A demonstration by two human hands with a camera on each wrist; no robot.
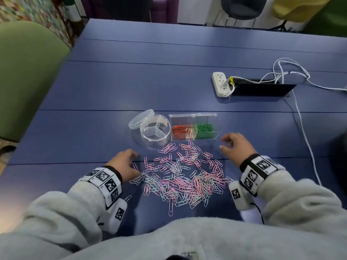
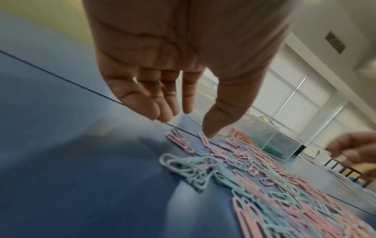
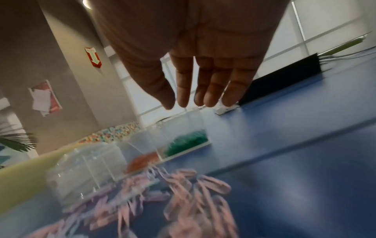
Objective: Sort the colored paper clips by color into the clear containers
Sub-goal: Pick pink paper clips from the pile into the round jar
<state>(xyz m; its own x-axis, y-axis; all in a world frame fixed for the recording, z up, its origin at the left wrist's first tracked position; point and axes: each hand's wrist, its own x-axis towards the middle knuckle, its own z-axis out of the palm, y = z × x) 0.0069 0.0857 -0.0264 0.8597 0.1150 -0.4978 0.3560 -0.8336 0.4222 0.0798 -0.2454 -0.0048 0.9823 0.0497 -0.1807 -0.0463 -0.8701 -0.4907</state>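
Note:
A spread of pink, pale blue and lilac paper clips (image 1: 182,177) (image 2: 264,185) (image 3: 183,193) lies on the blue table (image 1: 131,81). Behind it stand a round clear container (image 1: 155,133) with three empty sections and a rectangular clear box (image 1: 194,128) (image 3: 179,145) holding red clips (image 1: 181,130) and green clips (image 1: 204,128). My left hand (image 1: 125,162) (image 2: 173,103) hovers at the pile's left edge, fingers relaxed, holding nothing. My right hand (image 1: 234,147) (image 3: 195,96) hangs above the table at the pile's right, near the box, fingers straight and empty.
The round container's lid (image 1: 141,119) leans against it at the left. A white power strip (image 1: 220,84) with cables (image 1: 300,119) and a black cable hatch (image 1: 262,89) sit at the back right. A green chair (image 1: 24,72) stands left of the table.

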